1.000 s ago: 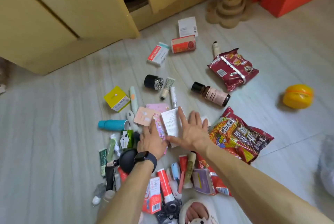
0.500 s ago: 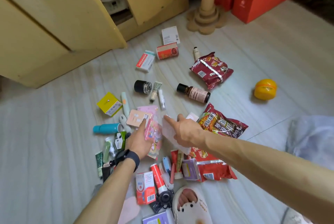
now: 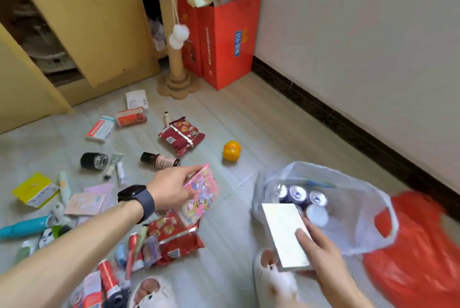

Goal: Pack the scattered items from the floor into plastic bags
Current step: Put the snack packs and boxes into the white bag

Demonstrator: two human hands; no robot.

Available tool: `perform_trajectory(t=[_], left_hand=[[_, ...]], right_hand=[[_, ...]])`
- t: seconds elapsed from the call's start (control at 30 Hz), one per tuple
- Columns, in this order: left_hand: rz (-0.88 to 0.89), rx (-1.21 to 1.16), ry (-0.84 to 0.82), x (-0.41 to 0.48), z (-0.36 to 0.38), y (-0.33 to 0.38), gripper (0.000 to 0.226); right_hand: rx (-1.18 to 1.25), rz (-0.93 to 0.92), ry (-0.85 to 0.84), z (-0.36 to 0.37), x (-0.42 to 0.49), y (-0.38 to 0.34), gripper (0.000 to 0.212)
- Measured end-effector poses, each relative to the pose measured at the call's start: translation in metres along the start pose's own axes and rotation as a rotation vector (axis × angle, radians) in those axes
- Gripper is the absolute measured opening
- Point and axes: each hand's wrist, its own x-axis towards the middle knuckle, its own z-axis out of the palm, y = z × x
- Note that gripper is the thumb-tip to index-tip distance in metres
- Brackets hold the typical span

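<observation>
The left hand (image 3: 171,189) is holding a pink printed packet (image 3: 201,195) above the floor (image 3: 249,121), its grip closed with the thumb on the packet's face. The packet's long axis is running away from the person, the far end leaning right. The right hand (image 3: 318,250) is pinching a flat white box (image 3: 281,228) by its near end, thumb on top, the grip's other fingers hidden underneath. The box's long axis is pointing away, into the mouth of the clear plastic bag (image 3: 361,213) holding dark cans (image 3: 297,194). A red plastic bag (image 3: 418,253) beside it is blurring out and running past the frame edge.
</observation>
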Motion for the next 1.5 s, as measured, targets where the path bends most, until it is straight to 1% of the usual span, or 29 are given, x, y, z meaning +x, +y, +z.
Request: perform_trajectory(t=[0.07, 0.13, 0.17, 0.23, 0.3, 0.37, 0.43, 0.53, 0.6, 0.63, 0.7, 0.77, 0.8, 0.83, 0.87, 0.9, 0.97, 1.03, 1.07, 1.13, 1.17, 1.2, 1.23, 1.3, 1.33, 1.37, 1.4, 1.43, 1.5], left_hand=[[0.082, -0.098, -0.014, 0.008, 0.004, 0.045, 0.068], [0.149, -0.215, -0.029, 0.018, 0.014, 0.088, 0.067], [0.177, -0.265, -0.033, 0.023, 0.021, 0.108, 0.066], [0.209, -0.328, -0.027, 0.033, 0.036, 0.140, 0.064], [0.213, -0.358, -0.032, 0.044, 0.054, 0.167, 0.063], [0.184, -0.378, -0.043, 0.056, 0.074, 0.186, 0.064], [0.159, -0.371, -0.053, 0.065, 0.090, 0.197, 0.065], [0.153, -0.333, -0.058, 0.077, 0.109, 0.206, 0.065], [0.155, -0.329, -0.061, 0.083, 0.116, 0.207, 0.064], [0.155, -0.330, -0.067, 0.086, 0.118, 0.208, 0.065], [0.150, -0.329, -0.080, 0.091, 0.124, 0.210, 0.065], [0.137, -0.334, -0.096, 0.095, 0.129, 0.212, 0.065], [0.134, -0.351, -0.106, 0.096, 0.131, 0.214, 0.064], [0.136, -0.377, -0.116, 0.096, 0.132, 0.217, 0.064], [0.130, -0.412, -0.133, 0.097, 0.135, 0.220, 0.063], [0.117, -0.462, -0.155, 0.098, 0.138, 0.224, 0.062], [0.088, -0.615, -0.209, 0.099, 0.150, 0.234, 0.059], [0.047, -0.797, -0.254, 0.098, 0.165, 0.246, 0.059], [0.029, -0.858, -0.268, 0.097, 0.171, 0.252, 0.060], [0.015, -0.882, -0.284, 0.094, 0.179, 0.265, 0.053], [0.034, -0.855, -0.286, 0.092, 0.179, 0.270, 0.044], [0.069, -0.786, -0.276, 0.090, 0.178, 0.273, 0.036], [0.119, -0.672, -0.241, 0.089, 0.177, 0.272, 0.034], [0.266, -0.299, -0.067, 0.091, 0.177, 0.263, 0.038], [0.346, -0.082, 0.051, 0.093, 0.178, 0.255, 0.040], [0.401, 0.118, 0.140, 0.096, 0.180, 0.246, 0.043], [0.431, 0.271, 0.174, 0.099, 0.180, 0.238, 0.046], [0.438, 0.382, 0.148, 0.101, 0.180, 0.228, 0.049], [0.393, 0.548, 0.053, 0.104, 0.180, 0.213, 0.055]], right_hand=[[0.163, 0.080, 0.180, -0.047, -0.008, 0.026, 0.032], [0.255, 0.127, 0.273, -0.081, -0.009, 0.046, 0.031], [0.308, 0.145, 0.289, -0.092, -0.007, 0.052, 0.031], [0.455, 0.177, 0.289, -0.103, 0.003, 0.053, 0.030], [0.660, 0.220, 0.262, -0.109, 0.022, 0.046, 0.031], [0.884, 0.275, 0.235, -0.116, 0.051, 0.032, 0.038], [1.057, 0.328, 0.206, -0.123, 0.085, 0.020, 0.043], [1.142, 0.421, 0.237, -0.134, 0.130, 0.013, 0.035], [1.102, 0.467, 0.253, -0.137, 0.152, 0.020, 0.028], [1.015, 0.489, 0.264, -0.137, 0.160, 0.028, 0.025], [0.639, 0.484, 0.364, -0.134, 0.168, 0.048, 0.018], [0.268, 0.374, 0.480, -0.134, 0.168, 0.065, 0.017], [0.220, 0.314, 0.491, -0.134, 0.162, 0.068, 0.013], [0.232, 0.265, 0.475, -0.133, 0.155, 0.069, 0.009], [0.261, 0.229, 0.438, -0.131, 0.146, 0.066, 0.012], [0.291, 0.208, 0.377, -0.128, 0.136, 0.061, 0.021], [0.401, 0.191, 0.178, -0.121, 0.110, 0.048, 0.032], [0.473, 0.195, -0.014, -0.114, 0.091, 0.038, 0.030], [0.478, 0.198, -0.041, -0.111, 0.086, 0.038, 0.027], [0.535, 0.208, 0.029, -0.110, 0.086, 0.041, 0.024], [0.615, 0.232, 0.072, -0.111, 0.087, 0.044, 0.023], [0.745, 0.278, 0.091, -0.115, 0.089, 0.045, 0.022], [0.893, 0.319, 0.088, -0.119, 0.090, 0.044, 0.022], [1.133, 0.355, 0.056, -0.128, 0.094, 0.042, 0.024], [1.192, 0.362, 0.051, -0.131, 0.098, 0.041, 0.024], [1.219, 0.373, 0.054, -0.134, 0.104, 0.042, 0.024], [1.213, 0.392, 0.066, -0.135, 0.110, 0.042, 0.025], [1.174, 0.413, 0.079, -0.134, 0.116, 0.042, 0.028], [1.056, 0.446, 0.102, -0.132, 0.123, 0.042, 0.036]])
